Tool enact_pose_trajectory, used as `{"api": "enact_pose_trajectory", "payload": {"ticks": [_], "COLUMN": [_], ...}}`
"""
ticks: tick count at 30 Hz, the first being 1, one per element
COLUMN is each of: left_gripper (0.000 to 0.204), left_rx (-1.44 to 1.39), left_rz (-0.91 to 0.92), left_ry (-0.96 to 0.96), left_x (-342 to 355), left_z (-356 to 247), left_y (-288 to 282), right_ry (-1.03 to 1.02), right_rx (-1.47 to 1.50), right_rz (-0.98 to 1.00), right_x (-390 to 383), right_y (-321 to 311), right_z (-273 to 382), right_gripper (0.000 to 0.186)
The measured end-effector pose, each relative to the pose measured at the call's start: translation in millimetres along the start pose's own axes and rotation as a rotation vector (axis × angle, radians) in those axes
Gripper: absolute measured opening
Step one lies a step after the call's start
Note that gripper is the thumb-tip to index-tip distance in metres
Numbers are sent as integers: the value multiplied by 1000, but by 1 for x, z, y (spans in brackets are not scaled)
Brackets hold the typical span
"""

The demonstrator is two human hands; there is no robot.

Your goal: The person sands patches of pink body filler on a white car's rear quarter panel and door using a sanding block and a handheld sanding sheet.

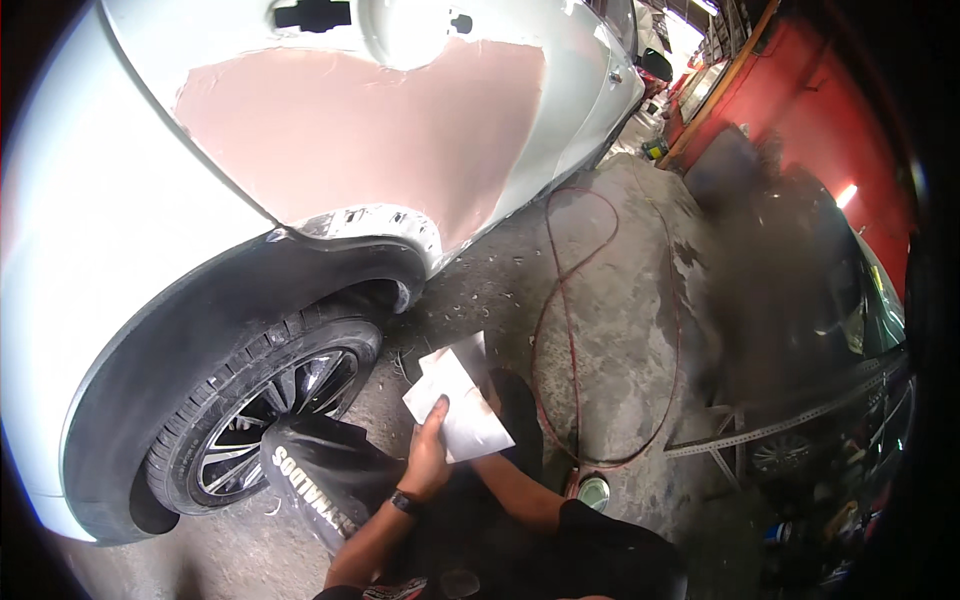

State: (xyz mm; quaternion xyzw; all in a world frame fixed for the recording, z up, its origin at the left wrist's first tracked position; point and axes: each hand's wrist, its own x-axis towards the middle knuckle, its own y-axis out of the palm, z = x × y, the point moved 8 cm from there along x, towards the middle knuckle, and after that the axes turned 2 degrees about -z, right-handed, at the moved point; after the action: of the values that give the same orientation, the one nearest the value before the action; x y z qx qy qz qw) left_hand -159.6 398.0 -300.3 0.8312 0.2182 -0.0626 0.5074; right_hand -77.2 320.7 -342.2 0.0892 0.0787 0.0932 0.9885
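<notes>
White sheets (460, 405) that look like paper, overlapping at an angle, are held up above my lap. My left hand (428, 455), a dark watch on its wrist, grips their near left edge with the thumb laid on top. From the right, my other forearm passes beneath the sheets. Only a bit of my right hand (493, 397) shows at their far right edge; its fingers are mostly hidden. In front stands a white car (90, 220) with a large pinkish-brown patch (370, 130) on its side panel, above the rear wheel (275, 415).
A red hose (572, 340) lies looped on the concrete floor (625, 330). Near my right elbow stands an open can (594, 492). A dark car (790, 300) and a perforated metal strip (780, 415) are at the right, with a red wall (810, 110) behind.
</notes>
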Motion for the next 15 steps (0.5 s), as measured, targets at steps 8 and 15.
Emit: {"api": "enact_pose_trajectory", "payload": {"ticks": [8, 15], "left_gripper": [40, 40], "left_rx": [62, -57], "left_rz": [-4, 199], "left_ry": [28, -224], "left_x": [-13, -71], "left_z": [-5, -51], "left_y": [-41, -44], "right_ry": [70, -288], "right_rx": [171, -470], "right_rz": [-1, -352], "right_x": [-20, 41], "right_y": [20, 8], "right_z": [-52, 43], "right_gripper": [35, 41]}}
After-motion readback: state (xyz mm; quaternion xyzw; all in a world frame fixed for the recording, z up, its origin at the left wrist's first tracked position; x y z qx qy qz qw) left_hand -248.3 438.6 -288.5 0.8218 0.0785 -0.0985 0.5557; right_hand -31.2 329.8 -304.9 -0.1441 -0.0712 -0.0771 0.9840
